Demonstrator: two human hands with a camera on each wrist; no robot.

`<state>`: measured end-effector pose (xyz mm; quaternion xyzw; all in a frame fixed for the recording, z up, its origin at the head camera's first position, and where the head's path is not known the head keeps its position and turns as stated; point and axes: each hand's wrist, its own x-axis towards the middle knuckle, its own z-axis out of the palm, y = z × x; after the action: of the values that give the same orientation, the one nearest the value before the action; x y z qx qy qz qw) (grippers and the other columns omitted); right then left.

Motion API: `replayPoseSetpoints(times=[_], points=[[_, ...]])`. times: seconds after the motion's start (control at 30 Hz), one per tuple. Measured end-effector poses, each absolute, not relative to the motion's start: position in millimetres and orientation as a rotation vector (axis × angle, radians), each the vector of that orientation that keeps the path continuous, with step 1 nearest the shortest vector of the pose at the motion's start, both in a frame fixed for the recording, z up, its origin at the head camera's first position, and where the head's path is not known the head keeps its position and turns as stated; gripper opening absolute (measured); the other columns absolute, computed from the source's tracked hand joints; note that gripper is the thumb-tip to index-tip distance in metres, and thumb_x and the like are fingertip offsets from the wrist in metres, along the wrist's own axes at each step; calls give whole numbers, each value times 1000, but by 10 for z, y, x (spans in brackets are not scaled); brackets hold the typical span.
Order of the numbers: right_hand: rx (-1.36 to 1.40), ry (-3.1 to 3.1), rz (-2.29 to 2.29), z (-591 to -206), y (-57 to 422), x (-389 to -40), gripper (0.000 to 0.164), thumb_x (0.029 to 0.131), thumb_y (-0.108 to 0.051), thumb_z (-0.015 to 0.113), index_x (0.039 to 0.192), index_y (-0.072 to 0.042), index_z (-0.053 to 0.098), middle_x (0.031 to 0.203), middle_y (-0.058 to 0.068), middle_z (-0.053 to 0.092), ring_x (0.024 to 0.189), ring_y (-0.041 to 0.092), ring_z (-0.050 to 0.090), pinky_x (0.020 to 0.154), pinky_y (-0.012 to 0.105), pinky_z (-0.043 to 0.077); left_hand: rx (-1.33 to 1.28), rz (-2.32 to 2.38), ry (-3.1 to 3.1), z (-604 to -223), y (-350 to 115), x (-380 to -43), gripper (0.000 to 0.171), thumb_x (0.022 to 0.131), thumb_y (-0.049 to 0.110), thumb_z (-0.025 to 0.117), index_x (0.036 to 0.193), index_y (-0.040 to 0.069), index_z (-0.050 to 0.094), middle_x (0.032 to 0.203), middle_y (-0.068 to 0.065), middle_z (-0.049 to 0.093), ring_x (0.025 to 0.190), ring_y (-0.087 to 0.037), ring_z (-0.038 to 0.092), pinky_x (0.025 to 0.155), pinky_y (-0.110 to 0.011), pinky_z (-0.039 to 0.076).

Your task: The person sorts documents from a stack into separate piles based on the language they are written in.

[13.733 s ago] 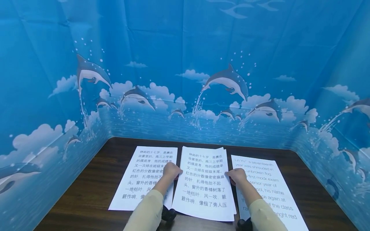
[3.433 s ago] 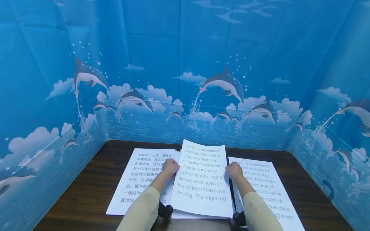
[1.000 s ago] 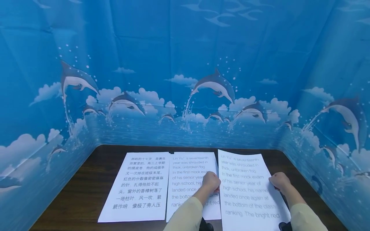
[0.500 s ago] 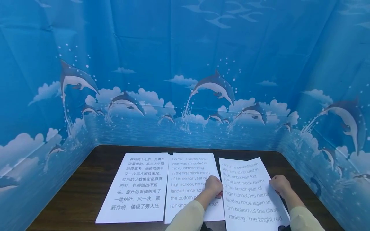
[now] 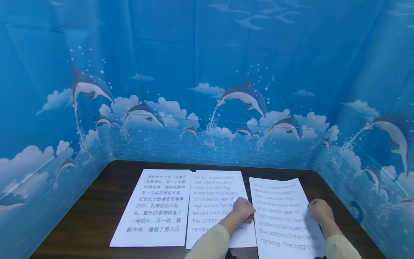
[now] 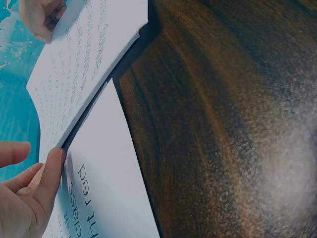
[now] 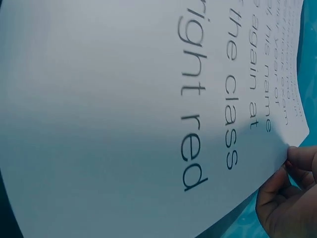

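Observation:
Along the left edge of the right-hand paper sheets, printed in English, is my left hand. In the left wrist view its nearly straight fingers touch that edge, with the thumb apart from the paper. My right hand pinches the opposite edge between thumb and fingers, as the right wrist view shows. Two slightly offset corners show on these sheets in the left wrist view, and the paper bows up from the table. Beneath my left forearm lies the middle English sheet, partly covered.
A sheet with Chinese text lies flat at the left, close beside the middle one. All rest on a dark wooden table. A blue dolphin-print curtain surrounds the table's back and sides.
Both hands held an English sheet over the middle pile, then shifted right with paper. Over the last second the right-hand sheets have come down lower. Earlier, Chinese text topped the middle pile.

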<state>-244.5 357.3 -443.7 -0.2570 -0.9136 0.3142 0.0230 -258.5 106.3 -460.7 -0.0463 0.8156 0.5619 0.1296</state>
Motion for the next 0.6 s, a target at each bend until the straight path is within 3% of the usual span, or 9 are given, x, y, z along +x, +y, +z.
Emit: replayPoseSetpoints(times=[0.33,0.47,0.6], points=[[-854,-2784,992,-4509,3623,-2418,29,86,-15,44,96,11,48,83,27,50,65,32,50,61,48,41,-106,1660,2322,-4550,1064,-2549,14,74,10,64,83,3,55,68,-6,50,59,-16,55,49,-24,47],[-925,-2809,991,-4510,3625,-2422,33,85,-22,46,98,9,48,80,22,51,56,27,49,58,46,43,-85,1687,2300,-4526,1031,-2561,16,75,13,64,83,4,55,69,-7,51,60,-17,56,50,-25,48],[-956,-2813,1014,-4476,3600,-2395,39,85,-27,47,100,10,47,80,24,51,57,28,50,56,45,43,-46,1708,2295,-4497,960,-2610,18,75,16,63,86,3,57,71,-8,53,64,-18,57,53,-26,49]])
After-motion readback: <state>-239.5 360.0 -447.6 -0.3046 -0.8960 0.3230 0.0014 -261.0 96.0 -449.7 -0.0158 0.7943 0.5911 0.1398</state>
